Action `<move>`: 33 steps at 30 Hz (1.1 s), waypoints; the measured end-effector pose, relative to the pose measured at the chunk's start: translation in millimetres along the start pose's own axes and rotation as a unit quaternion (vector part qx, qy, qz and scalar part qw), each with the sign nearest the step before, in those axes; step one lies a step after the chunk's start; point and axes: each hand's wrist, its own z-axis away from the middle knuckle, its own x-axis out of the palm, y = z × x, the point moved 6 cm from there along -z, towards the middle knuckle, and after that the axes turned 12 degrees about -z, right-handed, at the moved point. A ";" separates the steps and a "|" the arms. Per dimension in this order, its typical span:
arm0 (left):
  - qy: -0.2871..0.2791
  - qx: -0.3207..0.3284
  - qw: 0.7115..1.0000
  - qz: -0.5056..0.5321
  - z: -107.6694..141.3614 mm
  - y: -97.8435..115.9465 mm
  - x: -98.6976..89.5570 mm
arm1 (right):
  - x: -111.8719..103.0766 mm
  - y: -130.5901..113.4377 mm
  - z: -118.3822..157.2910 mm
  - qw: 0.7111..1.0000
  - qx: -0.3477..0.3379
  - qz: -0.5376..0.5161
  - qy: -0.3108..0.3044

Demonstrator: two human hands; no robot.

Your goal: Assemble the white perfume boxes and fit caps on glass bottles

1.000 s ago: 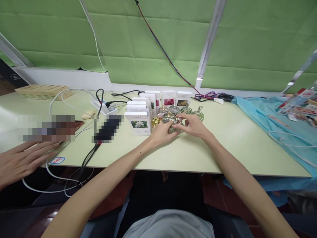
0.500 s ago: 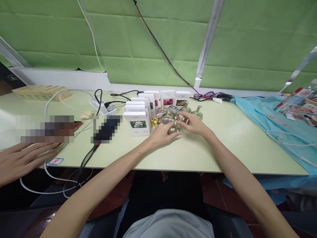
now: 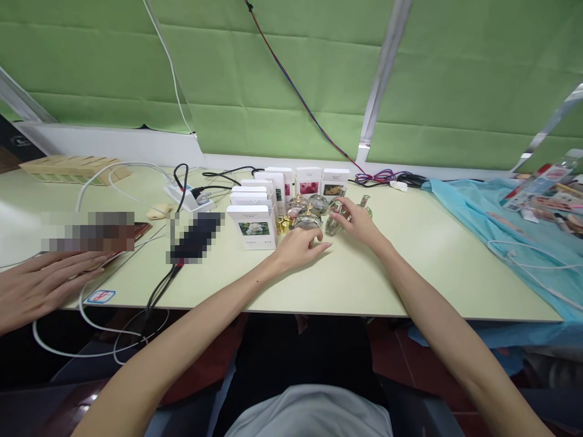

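My right hand (image 3: 357, 223) has its thumb and fingers round a clear glass perfume bottle (image 3: 333, 226), partly covered by the fingers. My left hand (image 3: 300, 247) rests low over the table, thumb and fingers apart, holding nothing. Right at its fingertips stands a round perfume bottle (image 3: 308, 220) with a gold neck. More round bottles cluster behind, among them a pinkish one (image 3: 298, 205). Several small gold caps (image 3: 285, 225) lie left of the bottles. White boxes with flower pictures stand in rows, the nearest white box (image 3: 255, 233) to the left of my left hand.
A power strip (image 3: 186, 197) with cables and a blurred dark device (image 3: 198, 237) lie to the left. Another person's hand (image 3: 54, 285) rests at the far left. Blue plastic sheeting (image 3: 483, 221) with a plastic bottle (image 3: 542, 182) covers the right end.
My right hand has moved slightly away from me with the glass perfume bottle, away from my left thumb. My left hand has stayed nearly in place, its fingers now apart from that bottle.
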 end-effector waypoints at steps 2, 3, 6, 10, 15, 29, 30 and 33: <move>0.001 0.000 1.000 -0.004 0.0 -0.3 0.4 | -0.3 3.0 -0.5 1.000 0.006 -0.001 0.017; 0.001 -0.001 1.000 -0.005 0.0 -0.3 0.5 | -0.3 4.3 -0.8 1.000 0.010 -0.001 0.023; -0.005 -0.001 1.000 -0.008 -0.1 0.4 0.7 | -0.4 6.8 -1.3 0.999 0.019 0.002 0.041; -0.005 0.004 1.000 -0.011 -0.6 0.5 1.9 | -0.3 7.6 -1.3 0.998 0.022 0.022 0.062; 0.000 0.009 1.000 -0.010 -0.5 -0.6 3.6 | 1.9 5.3 -2.6 0.993 0.017 0.087 0.079; -0.001 0.017 1.000 -0.009 -0.9 -1.5 7.1 | 9.1 -3.5 -4.0 0.979 0.021 0.167 0.118; -0.003 0.026 1.000 -0.005 -0.5 0.4 6.8 | 9.8 -3.4 -4.2 0.979 0.023 0.166 0.118; -0.015 0.055 0.998 -0.001 1.2 6.1 6.6 | 11.4 -2.1 -5.0 0.979 0.027 0.164 0.120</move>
